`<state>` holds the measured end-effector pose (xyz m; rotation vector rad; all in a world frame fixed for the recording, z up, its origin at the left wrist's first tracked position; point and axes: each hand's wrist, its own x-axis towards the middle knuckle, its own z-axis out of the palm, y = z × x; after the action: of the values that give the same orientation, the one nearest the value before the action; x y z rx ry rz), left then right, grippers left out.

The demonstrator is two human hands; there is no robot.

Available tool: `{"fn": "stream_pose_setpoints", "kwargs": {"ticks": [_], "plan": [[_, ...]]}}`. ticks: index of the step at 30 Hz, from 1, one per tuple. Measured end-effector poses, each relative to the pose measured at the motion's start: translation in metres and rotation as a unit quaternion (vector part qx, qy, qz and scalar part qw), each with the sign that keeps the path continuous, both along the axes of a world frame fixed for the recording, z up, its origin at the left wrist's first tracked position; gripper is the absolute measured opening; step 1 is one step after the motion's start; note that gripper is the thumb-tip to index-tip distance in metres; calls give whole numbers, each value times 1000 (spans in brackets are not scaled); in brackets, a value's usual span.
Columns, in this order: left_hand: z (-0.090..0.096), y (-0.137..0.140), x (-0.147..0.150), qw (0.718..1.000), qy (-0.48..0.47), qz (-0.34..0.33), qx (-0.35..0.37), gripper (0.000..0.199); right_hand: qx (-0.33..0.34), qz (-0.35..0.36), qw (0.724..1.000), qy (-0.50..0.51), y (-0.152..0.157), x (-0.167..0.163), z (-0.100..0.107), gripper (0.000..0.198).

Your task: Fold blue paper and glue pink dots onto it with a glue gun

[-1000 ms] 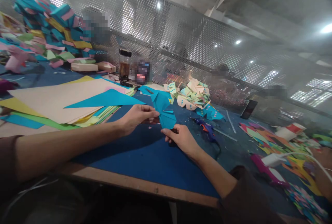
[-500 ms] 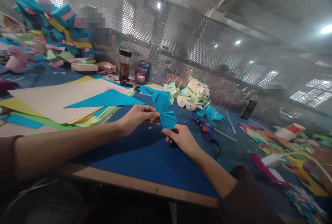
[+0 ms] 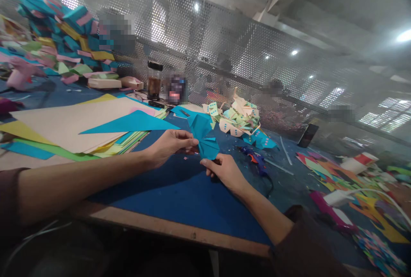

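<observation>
A folded blue paper bow [image 3: 201,129] is held up above the blue tabletop, between my two hands. My left hand [image 3: 175,145] pinches it at its narrow middle, thumb on top. With thumb and fingers, my right hand [image 3: 221,169] grips its lower edge. The bow has an upper flared part and a lower flared part with creases. Left of my hands, a large blue paper triangle [image 3: 131,123] lies on a stack of coloured sheets [image 3: 67,127]. To the right rests a blue glue gun [image 3: 255,158].
Folded paper pieces with blue dots [image 3: 239,116] are heaped behind my hands. A lidded jar [image 3: 154,81] stands near the perforated screen [image 3: 192,41]. At right are a propped phone [image 3: 308,135], coloured scraps [image 3: 334,170] and a magenta power strip [image 3: 334,210]. Blue paper shapes [image 3: 64,28] pile up at left.
Almost nothing differs. Both hands keep the same hold on the blue paper bow.
</observation>
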<state>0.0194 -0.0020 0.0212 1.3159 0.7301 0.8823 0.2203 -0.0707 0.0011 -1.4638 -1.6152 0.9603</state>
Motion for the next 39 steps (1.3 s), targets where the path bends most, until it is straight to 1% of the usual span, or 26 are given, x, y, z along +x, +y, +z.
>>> {"fn": "stream_pose_setpoints", "kwargs": {"ticks": [15, 29, 39], "plan": [[-3, 2, -1, 1000, 3, -5, 11, 28, 6, 2, 1000, -7, 1, 1, -2, 37], [-1, 1, 0, 1000, 3, -8, 4, 29, 4, 2, 1000, -5, 1, 1, -3, 37], [-1, 1, 0, 1000, 3, 4, -3, 28, 4, -1, 1000, -6, 1, 1, -2, 34]]}}
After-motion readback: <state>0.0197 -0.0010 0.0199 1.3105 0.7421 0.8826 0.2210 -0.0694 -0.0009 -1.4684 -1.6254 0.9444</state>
